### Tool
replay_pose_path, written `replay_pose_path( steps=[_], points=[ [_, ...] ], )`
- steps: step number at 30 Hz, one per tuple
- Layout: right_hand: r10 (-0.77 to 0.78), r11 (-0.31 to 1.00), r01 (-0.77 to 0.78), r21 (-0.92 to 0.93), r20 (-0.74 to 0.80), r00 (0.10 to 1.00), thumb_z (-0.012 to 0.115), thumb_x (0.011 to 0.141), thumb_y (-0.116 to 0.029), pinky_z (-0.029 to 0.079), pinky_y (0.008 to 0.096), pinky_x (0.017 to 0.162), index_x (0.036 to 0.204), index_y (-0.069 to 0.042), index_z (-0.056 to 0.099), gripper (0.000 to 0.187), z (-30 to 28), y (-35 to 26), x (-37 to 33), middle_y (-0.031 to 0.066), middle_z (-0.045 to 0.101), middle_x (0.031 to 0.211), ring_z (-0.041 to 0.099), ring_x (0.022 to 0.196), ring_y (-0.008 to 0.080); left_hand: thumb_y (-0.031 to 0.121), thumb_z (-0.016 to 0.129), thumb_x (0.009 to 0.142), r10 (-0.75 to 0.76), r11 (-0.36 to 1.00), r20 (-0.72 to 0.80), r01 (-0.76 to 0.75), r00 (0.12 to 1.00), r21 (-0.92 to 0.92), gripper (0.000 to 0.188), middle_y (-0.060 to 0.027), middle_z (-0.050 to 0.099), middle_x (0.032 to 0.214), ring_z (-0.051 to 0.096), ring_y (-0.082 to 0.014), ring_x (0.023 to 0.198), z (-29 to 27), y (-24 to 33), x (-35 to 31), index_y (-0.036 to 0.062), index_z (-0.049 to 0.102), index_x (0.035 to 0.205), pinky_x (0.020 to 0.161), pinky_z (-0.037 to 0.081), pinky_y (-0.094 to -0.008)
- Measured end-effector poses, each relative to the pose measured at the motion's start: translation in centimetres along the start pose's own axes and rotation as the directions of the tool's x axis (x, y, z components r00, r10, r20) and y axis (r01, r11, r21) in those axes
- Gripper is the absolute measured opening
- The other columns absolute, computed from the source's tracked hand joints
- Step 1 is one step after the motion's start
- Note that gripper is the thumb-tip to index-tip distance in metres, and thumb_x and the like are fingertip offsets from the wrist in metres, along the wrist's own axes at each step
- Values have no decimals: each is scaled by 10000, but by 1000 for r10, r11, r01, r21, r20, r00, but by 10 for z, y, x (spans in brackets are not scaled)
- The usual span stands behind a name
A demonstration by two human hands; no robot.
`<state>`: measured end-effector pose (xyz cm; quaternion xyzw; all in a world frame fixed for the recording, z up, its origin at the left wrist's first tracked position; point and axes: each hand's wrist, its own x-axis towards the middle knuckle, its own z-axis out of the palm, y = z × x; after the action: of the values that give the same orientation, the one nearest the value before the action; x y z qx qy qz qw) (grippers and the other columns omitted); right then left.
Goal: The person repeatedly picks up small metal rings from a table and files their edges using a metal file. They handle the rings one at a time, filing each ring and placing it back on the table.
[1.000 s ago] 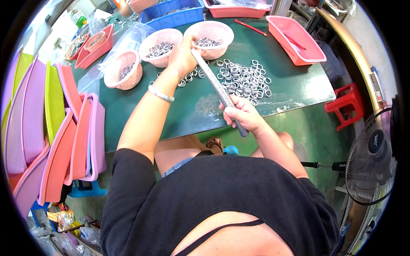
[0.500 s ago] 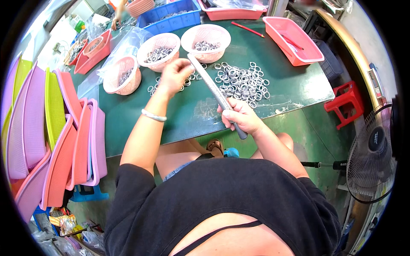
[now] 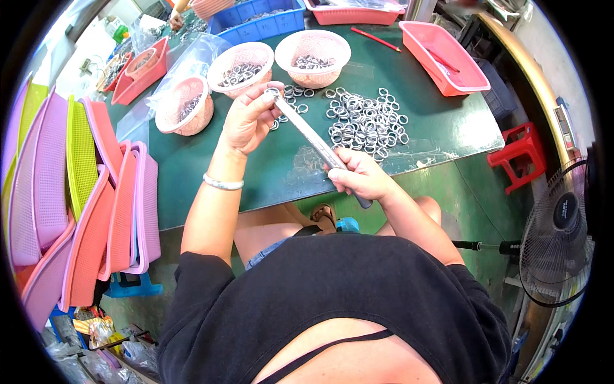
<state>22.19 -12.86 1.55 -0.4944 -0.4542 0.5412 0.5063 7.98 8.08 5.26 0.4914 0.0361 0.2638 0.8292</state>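
My right hand [image 3: 361, 174] grips the dark handle of a long, tapered metal ring mandrel [image 3: 311, 136], which slants up and left over the table. At its far tip, the thumb and fingers of my left hand [image 3: 251, 121] pinch a small silver ring [image 3: 274, 93], which appears to be around the tip or against it. To the right of the mandrel lies a loose pile of silver rings [image 3: 366, 121]. A smaller group of rings [image 3: 300, 96] lies behind the tip, partly hidden by my left hand and the mandrel.
Three pink baskets [image 3: 313, 75] with rings stand along the far left of the green table [image 3: 268, 182]. Behind them is a blue crate [image 3: 256, 29]. A red tray [image 3: 473, 86] and a red pencil [image 3: 377, 40] lie right. Stacked baskets [image 3: 83, 185] crowd the left; a fan [image 3: 555, 237] stands right.
My left hand has turned and come to the mandrel's tip, now pinching a ring there. My right hand keeps its grip on the handle, nearly in place.
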Motion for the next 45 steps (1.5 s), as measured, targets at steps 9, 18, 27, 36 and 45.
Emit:
replay_pose_path(
  steps=[9, 18, 27, 36, 45],
  points=[
    [-11, 999, 11, -30, -18, 1000, 563, 823, -195, 360, 176, 458, 884, -57, 517, 157, 2, -2, 1, -31, 494, 617, 453, 521, 30, 120, 542, 848, -79, 951, -53, 60, 995, -303, 268, -41, 579, 962, 541, -137, 894, 27, -36, -22, 18, 540, 1096, 817, 427, -299],
    [-32, 998, 30, -48, -24, 999, 574, 815, -195, 361, 176, 455, 916, -53, 523, 182, 1, 4, 0, -29, 499, 638, 455, 522, 29, 119, 566, 831, -148, 956, -78, 122, 986, -266, 274, -34, 595, 958, 542, -129, 894, 35, -41, -35, 42, 562, 1094, 820, 413, -312],
    [-38, 996, 36, -87, -17, 999, 548, 821, -151, 367, 173, 460, 923, -20, 526, 167, 5, -1, 0, -23, 496, 639, 465, 528, 34, 113, 514, 852, -73, 995, -144, 62, 987, -82, 234, -40, 581, 932, 533, -113, 820, 31, -42, -38, 9, 559, 1058, 760, 432, -261],
    [-49, 995, 49, -88, 0, 999, 575, 811, -186, 368, 180, 470, 909, -51, 528, 173, 4, 1, -2, -30, 500, 651, 461, 542, 35, 173, 495, 870, 346, 934, -498, -343, 795, 100, 162, -37, 578, 802, 528, -120, 724, -20, 14, -15, 40, 563, 933, 642, 432, -249],
    [-21, 1000, 21, -23, -12, 1000, 554, 821, -201, 382, 180, 465, 949, -29, 524, 216, 1, 2, 1, -20, 510, 647, 486, 543, 47, 167, 643, 738, 664, 51, -315, 379, 678, 924, 419, -40, 570, 672, 530, -115, 633, -50, 45, -24, 0, 528, 1105, 639, 449, -269]
  ],
)
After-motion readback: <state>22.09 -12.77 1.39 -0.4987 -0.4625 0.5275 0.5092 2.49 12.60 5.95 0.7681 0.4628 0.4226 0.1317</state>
